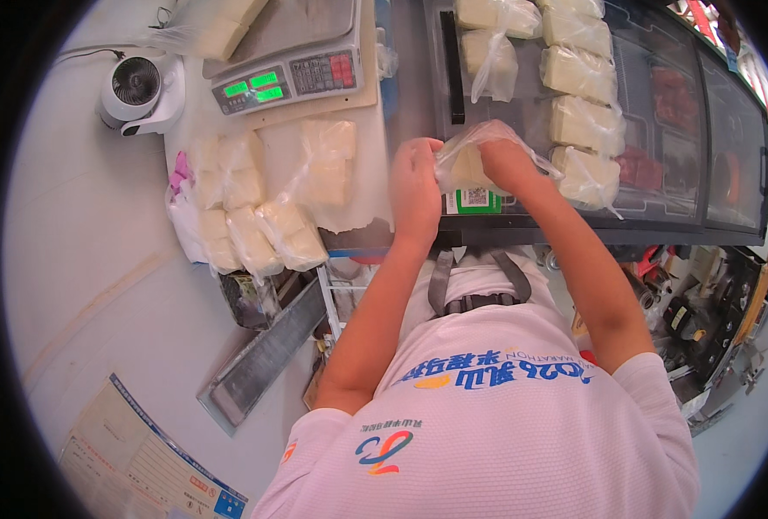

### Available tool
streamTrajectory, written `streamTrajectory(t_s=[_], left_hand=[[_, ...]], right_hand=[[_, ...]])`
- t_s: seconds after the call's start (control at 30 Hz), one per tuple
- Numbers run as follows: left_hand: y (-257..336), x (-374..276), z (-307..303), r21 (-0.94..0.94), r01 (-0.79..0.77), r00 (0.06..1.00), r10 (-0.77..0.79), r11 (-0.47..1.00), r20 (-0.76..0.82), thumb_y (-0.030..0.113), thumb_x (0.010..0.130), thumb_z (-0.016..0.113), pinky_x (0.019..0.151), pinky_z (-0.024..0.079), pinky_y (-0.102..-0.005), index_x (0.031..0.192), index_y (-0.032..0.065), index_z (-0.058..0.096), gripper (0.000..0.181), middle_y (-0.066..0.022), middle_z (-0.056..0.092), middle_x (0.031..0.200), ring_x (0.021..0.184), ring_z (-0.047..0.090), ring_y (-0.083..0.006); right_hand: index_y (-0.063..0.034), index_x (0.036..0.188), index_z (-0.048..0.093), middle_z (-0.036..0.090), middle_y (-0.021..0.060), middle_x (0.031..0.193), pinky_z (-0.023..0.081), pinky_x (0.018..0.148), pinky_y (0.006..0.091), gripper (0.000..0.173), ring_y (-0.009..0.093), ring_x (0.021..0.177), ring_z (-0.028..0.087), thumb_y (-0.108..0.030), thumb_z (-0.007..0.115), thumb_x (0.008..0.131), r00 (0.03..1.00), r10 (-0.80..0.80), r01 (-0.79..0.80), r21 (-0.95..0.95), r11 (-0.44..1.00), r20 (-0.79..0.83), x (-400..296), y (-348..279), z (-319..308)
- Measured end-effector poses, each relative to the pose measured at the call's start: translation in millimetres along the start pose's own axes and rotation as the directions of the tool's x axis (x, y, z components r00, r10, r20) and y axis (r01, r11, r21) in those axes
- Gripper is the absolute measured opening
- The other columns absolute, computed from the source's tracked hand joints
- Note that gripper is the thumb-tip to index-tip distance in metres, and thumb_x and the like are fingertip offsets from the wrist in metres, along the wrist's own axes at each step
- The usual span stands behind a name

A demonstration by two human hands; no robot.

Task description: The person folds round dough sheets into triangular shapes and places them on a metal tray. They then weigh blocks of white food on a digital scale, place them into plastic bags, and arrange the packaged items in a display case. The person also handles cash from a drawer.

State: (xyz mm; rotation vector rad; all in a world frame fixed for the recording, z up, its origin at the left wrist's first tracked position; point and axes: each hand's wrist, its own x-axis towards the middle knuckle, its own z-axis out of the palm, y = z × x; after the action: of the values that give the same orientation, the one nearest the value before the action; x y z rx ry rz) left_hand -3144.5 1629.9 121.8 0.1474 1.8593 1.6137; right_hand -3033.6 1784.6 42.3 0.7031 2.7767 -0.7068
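A clear plastic bag [488,135] with a pale block [467,167], apparently tofu, sits on the glass-topped display case in front of me. The fingertips of my left hand [418,188] pinch the bag's left edge. My right hand [508,167] is curled at the bag's mouth, gripping the film; its fingertips are hidden. Just right of it, a column of bagged pale blocks [585,123] runs away from me, the nearest one with its bag tied. Farther off lie more bagged blocks [491,55]. A green card with a printed code [478,201] shows under the bag.
Left stands a digital scale [287,81] with lit green displays, beside a white fan [141,87]. More bagged blocks [254,233] crowd the white counter's near left corner. A black bar handle [452,68] is on the case [656,220]; red packages [672,97] show through its glass.
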Motion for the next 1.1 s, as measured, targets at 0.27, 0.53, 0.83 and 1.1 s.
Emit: streamTrajectory(t_s=[0.27,0.53,0.83,1.1], left_hand=[[20,40,8,0.611,-0.248,0.931,0.01,0.751,0.366,0.032,0.09,0.084,0.071,0.045,-0.0352,0.083,0.0061,0.057,0.038,-0.0055,0.059,0.088,0.077,0.053,-0.0185],[-33,71,55,0.765,-0.517,0.843,0.076,0.384,0.532,-0.002,0.082,0.066,0.091,0.054,-0.0552,0.104,-0.0011,0.056,0.024,-0.0261,0.07,0.108,0.104,0.068,-0.047],[-46,96,55,0.723,-0.187,0.945,-0.079,0.665,0.318,0.017,0.09,0.059,0.091,0.054,-0.0533,0.108,0.0014,0.07,0.026,-0.025,0.075,0.105,0.104,0.071,-0.045],[-72,105,48,0.798,-0.38,0.906,0.012,0.468,0.424,0.024,0.088,0.063,0.091,0.053,-0.0526,0.099,0.0001,0.073,0.028,-0.0265,0.073,0.103,0.101,0.069,-0.0469]], right_hand=[[-0.0028,0.107,0.076,0.075,0.0235,0.114,0.056,0.098,0.049,0.025,0.039,0.114,0.07,-0.001,0.061,0.086,0.997,-0.053,0.053,-0.001,0.999,0.056,10,40,18],[-0.0034,0.115,0.075,0.073,0.0231,0.115,0.053,0.102,0.0492,0.036,0.043,0.115,0.068,0.004,0.067,0.081,0.993,-0.112,0.114,0.027,0.993,-0.047,24,48,15],[-0.0049,0.132,0.067,0.069,0.0219,0.127,0.052,0.103,0.0502,0.046,0.044,0.119,0.065,0.003,0.066,0.086,0.999,-0.03,0.022,0.224,0.974,0.034,11,49,15],[-0.0031,0.126,0.069,0.069,0.0221,0.126,0.051,0.104,0.0505,0.038,0.043,0.122,0.062,0.003,0.062,0.089,0.993,0.011,-0.029,0.153,0.988,0.117,6,42,5]])
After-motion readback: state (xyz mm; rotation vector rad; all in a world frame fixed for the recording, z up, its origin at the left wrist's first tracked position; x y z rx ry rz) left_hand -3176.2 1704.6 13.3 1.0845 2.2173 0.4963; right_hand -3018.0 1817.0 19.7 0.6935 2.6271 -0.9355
